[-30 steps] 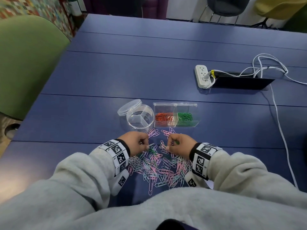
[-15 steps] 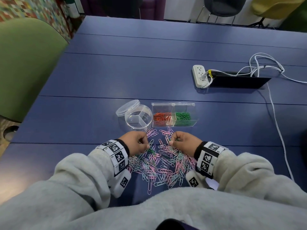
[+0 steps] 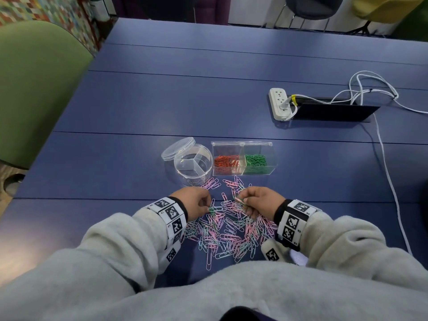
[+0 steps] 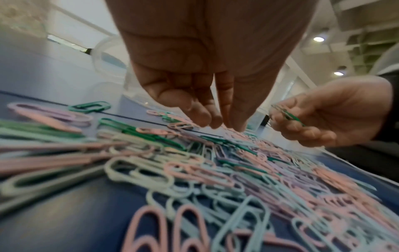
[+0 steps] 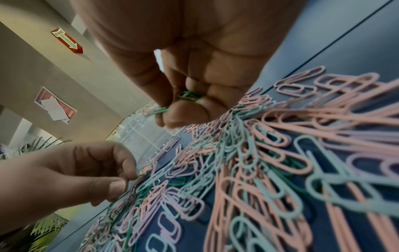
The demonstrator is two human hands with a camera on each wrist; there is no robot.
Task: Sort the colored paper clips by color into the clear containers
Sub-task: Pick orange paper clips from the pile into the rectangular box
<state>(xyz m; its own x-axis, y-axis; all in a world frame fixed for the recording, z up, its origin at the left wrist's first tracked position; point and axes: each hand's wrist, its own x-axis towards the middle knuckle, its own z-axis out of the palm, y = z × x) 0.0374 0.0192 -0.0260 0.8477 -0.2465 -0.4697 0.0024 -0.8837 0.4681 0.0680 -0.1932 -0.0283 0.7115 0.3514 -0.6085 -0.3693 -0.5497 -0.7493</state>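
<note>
A heap of pastel pink, mint and lilac paper clips (image 3: 231, 230) with a few dark green ones lies on the blue table (image 3: 162, 100) just in front of me. My left hand (image 3: 207, 206) reaches down at the heap's far left, its fingertips (image 4: 215, 119) drawn together round a dark green clip (image 3: 212, 210). My right hand (image 3: 243, 201) hovers over the heap's far right and pinches a small bunch of green clips (image 5: 190, 96). Beyond the heap stands a rectangular clear box (image 3: 242, 144) with red clips (image 3: 225, 161) on its left and green clips (image 3: 256, 159) on its right.
A round clear divided tub (image 3: 193, 165) stands left of the box, its lid (image 3: 178, 149) leaning on it. A white power strip (image 3: 279, 104) with cables (image 3: 384, 172) and a black cable hatch (image 3: 333, 111) lie at far right. A green chair (image 3: 34, 89) is at the left edge.
The right hand has lifted slightly away from me with the green clips in its fingers. The left hand stays at the heap's left side, picking at a green clip.
</note>
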